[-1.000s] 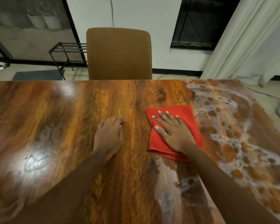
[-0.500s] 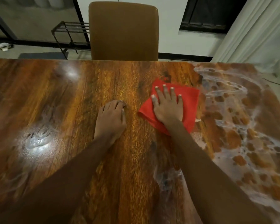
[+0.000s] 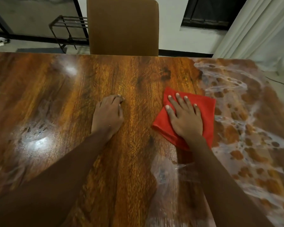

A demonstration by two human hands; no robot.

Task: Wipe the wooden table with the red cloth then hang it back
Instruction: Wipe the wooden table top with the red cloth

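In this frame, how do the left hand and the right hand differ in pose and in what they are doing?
The right hand lies flat with fingers spread; the left hand has its fingers curled in. The right hand presses on the red cloth; the left hand rests on the bare wooden table, holding nothing. The right hand sits beside the wet, foamy area; the left hand is on drier wood. Both are palm-down on the table.

Glossy brown wood-grain bench [image 3: 59, 99], whitish wet smears on its right side, carries a folded red cloth [image 3: 205, 112] w/ right hand [image 3: 185, 120] flat on it & left hand [image 3: 107, 116] resting beside.
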